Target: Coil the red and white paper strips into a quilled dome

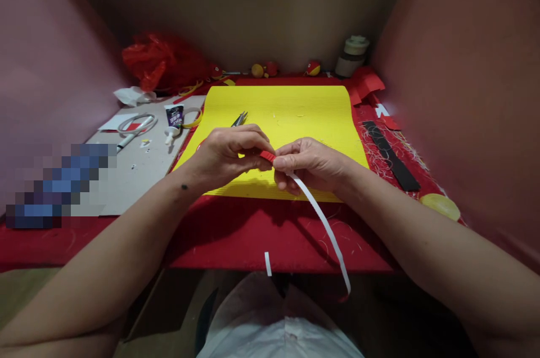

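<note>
Between my two hands is a narrow red corrugated paper strip (267, 156). My left hand (236, 150) pinches its left part with thumb and fingertips. At its right end, my right hand (301, 161) grips it between thumb and forefinger. A long white tail (320, 216), seemingly the strip's plain back side, hangs from under my right hand and curves down past the table edge. Below both hands lies a yellow corrugated sheet (278, 110). Dark-bladed scissors (240, 119) rest on it, partly hidden behind my left hand.
A grey board (156, 178) at left carries a glue tube (174, 122) and a coiled strip (137, 123). A black strip (392, 158) and loose threads lie right. A red plastic bag (156, 60), small red-yellow figures (313, 68) and a jar (353, 57) stand at the back.
</note>
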Motion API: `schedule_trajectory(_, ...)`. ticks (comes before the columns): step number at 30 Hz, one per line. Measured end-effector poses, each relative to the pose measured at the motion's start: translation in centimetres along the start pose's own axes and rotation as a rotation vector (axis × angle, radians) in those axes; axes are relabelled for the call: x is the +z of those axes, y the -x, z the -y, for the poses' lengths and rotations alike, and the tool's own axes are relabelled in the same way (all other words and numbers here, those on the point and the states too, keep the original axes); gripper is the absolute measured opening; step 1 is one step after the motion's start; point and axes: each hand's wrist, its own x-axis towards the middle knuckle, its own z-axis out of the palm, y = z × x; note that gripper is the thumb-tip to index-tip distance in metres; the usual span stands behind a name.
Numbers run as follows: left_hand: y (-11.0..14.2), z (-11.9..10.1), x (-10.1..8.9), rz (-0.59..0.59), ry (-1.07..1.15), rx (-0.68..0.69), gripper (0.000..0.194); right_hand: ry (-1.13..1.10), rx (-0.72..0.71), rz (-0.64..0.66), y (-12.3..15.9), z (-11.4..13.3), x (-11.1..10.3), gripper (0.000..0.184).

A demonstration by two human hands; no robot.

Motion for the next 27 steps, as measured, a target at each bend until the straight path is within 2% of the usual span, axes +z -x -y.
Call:
schedule_trajectory(5, -0.11, -0.24, 0.27, -0.032, 0.017, -0.001, 0.006, -0.052, -0.005, 0.04, 0.19, 0.15, -0.15, 0.023)
schedule_trajectory(8, -0.18, -0.23, 0.49, -0.046, 0.008, 0.046, 0.009, -0.069, -0.01, 0.068, 0.23, 0.11, -0.21, 0.024)
schedule_trajectory(15, -0.13, -0.14, 0.46, -0.073, -0.082, 0.099, 0.007, -0.059, -0.041, 0.063, 0.11, -0.25, -0.07, 0.02)
schedule_trajectory(20, -0.06, -0.12, 0.32, -0.098, -0.132, 0.04, 0.01, -0.068, -0.054, 0.046, -0.09, -0.28, 0.03, 0.023)
schedule_trajectory(24, 0.07, -0.24, 0.16, -0.071, -0.097, -0.054, 0.011, -0.085, -0.068, 0.039, -0.16, -0.34, -0.06, 0.026)
schedule_trajectory(27, 0.18, -0.33, 0.06, -0.04, -0.04, -0.135, 0.01, -0.107, -0.058, 0.038, -0.16, -0.45, -0.24, 0.041)
